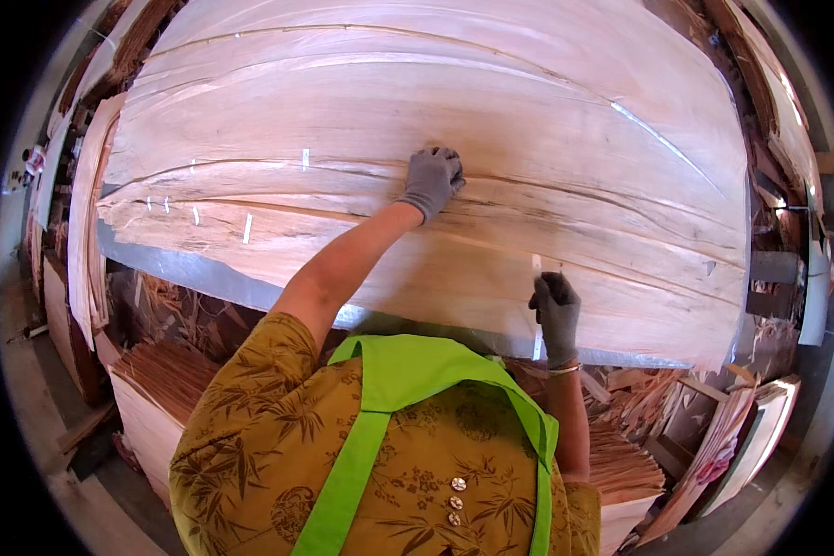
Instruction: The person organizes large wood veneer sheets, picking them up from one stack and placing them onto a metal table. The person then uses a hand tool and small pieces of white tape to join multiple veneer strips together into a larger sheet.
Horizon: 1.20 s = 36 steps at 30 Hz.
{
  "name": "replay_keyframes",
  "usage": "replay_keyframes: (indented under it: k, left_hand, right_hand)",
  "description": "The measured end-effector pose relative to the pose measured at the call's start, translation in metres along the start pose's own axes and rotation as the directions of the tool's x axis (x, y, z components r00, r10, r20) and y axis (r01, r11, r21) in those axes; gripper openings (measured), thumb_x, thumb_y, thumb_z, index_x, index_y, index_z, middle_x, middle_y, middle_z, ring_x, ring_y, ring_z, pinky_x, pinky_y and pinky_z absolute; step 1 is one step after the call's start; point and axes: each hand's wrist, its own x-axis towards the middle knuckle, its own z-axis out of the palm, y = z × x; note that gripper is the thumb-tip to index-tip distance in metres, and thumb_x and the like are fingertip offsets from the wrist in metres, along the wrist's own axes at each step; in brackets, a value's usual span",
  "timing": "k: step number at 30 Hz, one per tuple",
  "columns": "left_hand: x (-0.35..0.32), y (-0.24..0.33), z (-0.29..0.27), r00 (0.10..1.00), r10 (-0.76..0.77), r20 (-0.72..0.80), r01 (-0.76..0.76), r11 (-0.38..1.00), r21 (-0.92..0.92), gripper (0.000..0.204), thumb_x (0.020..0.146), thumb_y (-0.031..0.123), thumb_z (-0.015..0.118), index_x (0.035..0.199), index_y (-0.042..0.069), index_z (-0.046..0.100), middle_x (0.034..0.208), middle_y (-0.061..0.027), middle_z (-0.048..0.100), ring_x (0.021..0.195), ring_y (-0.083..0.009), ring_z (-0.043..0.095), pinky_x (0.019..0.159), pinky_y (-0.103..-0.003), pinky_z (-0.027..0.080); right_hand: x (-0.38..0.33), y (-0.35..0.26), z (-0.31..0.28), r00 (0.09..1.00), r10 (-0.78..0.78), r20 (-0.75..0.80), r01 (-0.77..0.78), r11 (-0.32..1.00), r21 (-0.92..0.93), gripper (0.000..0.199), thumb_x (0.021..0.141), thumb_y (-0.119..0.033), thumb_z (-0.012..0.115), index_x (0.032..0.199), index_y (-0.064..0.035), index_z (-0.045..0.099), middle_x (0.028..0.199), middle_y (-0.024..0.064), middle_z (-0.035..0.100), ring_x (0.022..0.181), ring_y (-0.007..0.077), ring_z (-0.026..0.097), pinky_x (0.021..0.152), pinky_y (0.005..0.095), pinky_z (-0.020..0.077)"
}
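A large sheet of pale wood veneer [343, 102] lies in front of me, with long splits along its grain. My left hand [433, 181], in a grey glove, rests on the sheet beside a split near the middle. Its fingers are curled in, and whatever they pinch is hidden. Nearer the front edge on the right, my gloved right hand [556, 310] is closed on a strip of white tape [537, 263], which shows above and below the fingers. Several short white tape pieces [247, 228] stick across the splits on the left.
A grey metal table edge [195, 271] shows under the sheet's front. Stacks of veneer [153, 394] stand low on both sides of me, with wood scraps [195, 320] among them. More sheets [88, 222] lean at the far left, and boards [746, 454] lean at the lower right.
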Motion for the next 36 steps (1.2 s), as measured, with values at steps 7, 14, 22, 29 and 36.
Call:
replay_keyframes:
  k: [7, 14, 22, 29, 36]
  left_hand:
    - [-0.004, -0.012, 0.007, 0.994, 0.064, -0.085, -0.067, 0.997, -0.027, 0.026, 0.074, 0.029, 0.066, 0.093, 0.012, 0.061, 0.106, -0.0063, 0.061, 0.098, -0.0284, 0.055, 0.086, -0.042, 0.041]
    - [-0.006, -0.018, 0.016, 0.994, 0.001, -0.106, -0.013, 0.993, -0.121, 0.031, 0.075, 0.026, 0.065, 0.104, 0.014, 0.059, 0.102, -0.004, 0.062, 0.097, -0.0255, 0.055, 0.085, -0.043, 0.039]
    - [0.001, -0.015, 0.017, 0.969, 0.223, -0.103, -0.228, 0.973, -0.038, 0.043, 0.078, 0.021, 0.058, 0.121, 0.017, 0.054, 0.106, -0.0057, 0.061, 0.099, -0.0258, 0.054, 0.085, -0.042, 0.04]
    - [-0.001, -0.018, 0.026, 0.927, 0.373, 0.024, -0.374, 0.923, 0.095, 0.039, 0.082, 0.022, 0.049, 0.12, 0.024, 0.056, 0.121, -0.0041, 0.054, 0.108, -0.0224, 0.051, 0.084, -0.041, 0.041]
    - [0.007, -0.008, 0.019, 0.874, 0.483, 0.055, -0.483, 0.849, 0.215, 0.033, 0.084, 0.021, 0.049, 0.113, 0.029, 0.059, 0.124, -0.0063, 0.052, 0.111, -0.0244, 0.05, 0.084, -0.042, 0.041]
  right_hand:
    - [0.067, -0.01, 0.045, 0.988, -0.003, 0.152, 0.014, 0.997, -0.074, 0.014, 0.088, -0.013, 0.059, 0.086, 0.0015, 0.06, 0.066, 0.0008, 0.053, 0.055, 0.0074, 0.05, 0.049, 0.0227, 0.0401]
    - [0.153, -0.034, 0.099, 0.972, 0.174, 0.155, -0.168, 0.984, -0.053, 0.014, 0.085, -0.018, 0.064, 0.087, -0.0034, 0.065, 0.058, -0.0016, 0.05, 0.045, 0.0083, 0.042, 0.042, 0.0252, 0.034]
    - [0.188, 0.0, 0.109, 0.923, 0.37, 0.106, -0.373, 0.928, 0.012, 0.017, 0.083, -0.02, 0.065, 0.073, -0.007, 0.059, 0.053, -0.0009, 0.047, 0.036, 0.0101, 0.04, 0.034, 0.0251, 0.0287]
    - [0.157, -0.007, 0.083, 0.927, 0.334, 0.171, -0.333, 0.942, -0.035, 0.018, 0.082, -0.019, 0.066, 0.077, -0.0022, 0.062, 0.059, 0.0024, 0.055, 0.04, 0.0096, 0.043, 0.036, 0.0257, 0.0304]
    - [0.118, 0.032, 0.108, 0.874, 0.427, 0.232, -0.477, 0.845, 0.242, 0.012, 0.082, -0.016, 0.065, 0.08, -0.0063, 0.06, 0.058, 0.0004, 0.052, 0.041, 0.0105, 0.042, 0.039, 0.0256, 0.032]
